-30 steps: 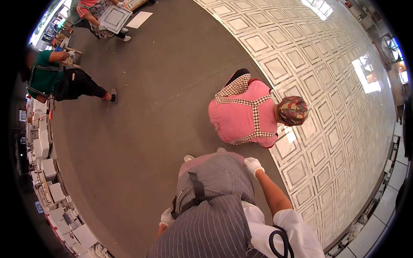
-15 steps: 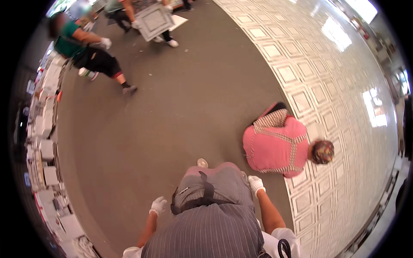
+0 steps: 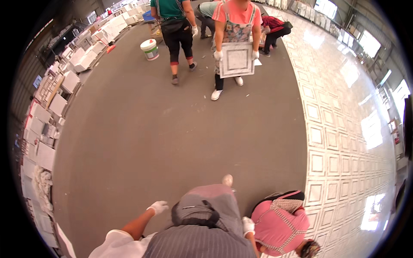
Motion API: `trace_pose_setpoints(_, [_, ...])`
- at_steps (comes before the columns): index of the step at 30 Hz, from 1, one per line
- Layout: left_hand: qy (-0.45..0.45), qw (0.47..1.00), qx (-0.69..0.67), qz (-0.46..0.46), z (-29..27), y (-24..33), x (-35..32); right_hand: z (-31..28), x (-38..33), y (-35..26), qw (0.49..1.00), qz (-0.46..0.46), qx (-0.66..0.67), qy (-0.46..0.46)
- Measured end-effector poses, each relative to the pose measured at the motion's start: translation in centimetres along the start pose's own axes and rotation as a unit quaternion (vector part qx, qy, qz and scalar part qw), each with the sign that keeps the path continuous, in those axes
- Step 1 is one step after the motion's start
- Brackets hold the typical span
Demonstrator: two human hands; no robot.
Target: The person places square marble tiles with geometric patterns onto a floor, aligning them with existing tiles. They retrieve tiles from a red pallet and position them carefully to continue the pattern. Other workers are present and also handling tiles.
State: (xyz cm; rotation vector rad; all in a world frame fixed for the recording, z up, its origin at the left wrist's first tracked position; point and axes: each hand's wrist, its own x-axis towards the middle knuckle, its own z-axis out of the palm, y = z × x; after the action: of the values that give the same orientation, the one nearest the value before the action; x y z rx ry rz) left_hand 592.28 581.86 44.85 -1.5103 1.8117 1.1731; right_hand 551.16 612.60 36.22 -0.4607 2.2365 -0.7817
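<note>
My left hand (image 3: 158,207), in a white glove, hangs beside my grey striped apron (image 3: 200,243) over the grey-brown floor (image 3: 185,133). Its fingers are loosely stretched and it holds nothing. On the other side of my body is my right hand (image 3: 248,225), also white-gloved, near the back of a crouching person in pink (image 3: 282,221). How its fingers are set is hard to make out, and whether it touches that person I cannot tell. Farther ahead, a standing person in a flowered apron carries a square pale tile with grey frame lines (image 3: 238,60) in both gloved hands.
Patterned glossy tiles (image 3: 331,165) cover the floor on the right. A person in a green top (image 3: 174,17) stands far left of the tile carrier, near a white bucket (image 3: 149,49). Others bend over behind. Stacked pale slabs (image 3: 45,155) line the left edge.
My view has swung, so the crouching person now sits lower in it. The tile carrier now faces me, nearer the middle. The person in green has turned away.
</note>
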Motion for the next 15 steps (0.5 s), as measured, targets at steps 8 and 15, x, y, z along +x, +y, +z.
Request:
trace_pose_setpoints(8, [0.045, 0.973, -0.208, -0.094, -2.1, 4.2, 5.6, -3.1, 11.4, -6.0, 0.976, 0.077, -0.002, -0.202])
trace_pose_setpoints(15, [0.053, 0.965, -0.244, -0.074, -9.4, 17.1, 10.4, -9.3, 28.5, -23.9, 0.947, 0.127, 0.281, -0.091])
